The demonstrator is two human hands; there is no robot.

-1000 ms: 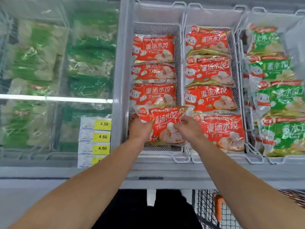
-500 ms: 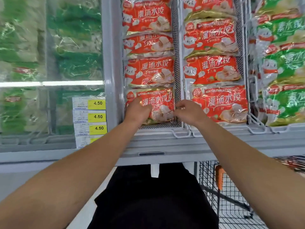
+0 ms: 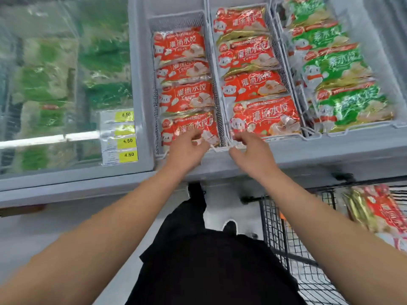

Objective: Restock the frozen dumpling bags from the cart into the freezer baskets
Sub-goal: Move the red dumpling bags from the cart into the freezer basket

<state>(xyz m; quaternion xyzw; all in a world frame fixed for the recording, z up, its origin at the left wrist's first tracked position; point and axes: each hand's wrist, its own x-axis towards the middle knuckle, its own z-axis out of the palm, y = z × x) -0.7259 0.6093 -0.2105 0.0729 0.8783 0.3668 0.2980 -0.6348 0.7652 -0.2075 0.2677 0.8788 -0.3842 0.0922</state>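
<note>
A grey chest freezer (image 3: 286, 155) is stretching across the top of the view, its left part lying under a glass lid (image 3: 61, 84) with yellow price labels (image 3: 126, 140) sticking to it. Three wire baskets are sitting side by side in the open part: the left basket (image 3: 176, 18) and the middle basket (image 3: 267, 20) are each carrying a row of red dumpling bags, and the right basket (image 3: 312, 134) is carrying green bags (image 3: 339, 69). A black wire cart (image 3: 286, 243) is standing at lower right with more red bags (image 3: 378, 208) lying in it. The nearest red bag (image 3: 187, 126) is lying at the front of the left basket. The left hand (image 3: 187, 148) is hovering over that bag's front edge with its fingers loosely curled; whether it is touching is unclear. The right hand (image 3: 248, 148) is hanging empty, fingers loosely spread, at the front rim of the middle basket.
</note>
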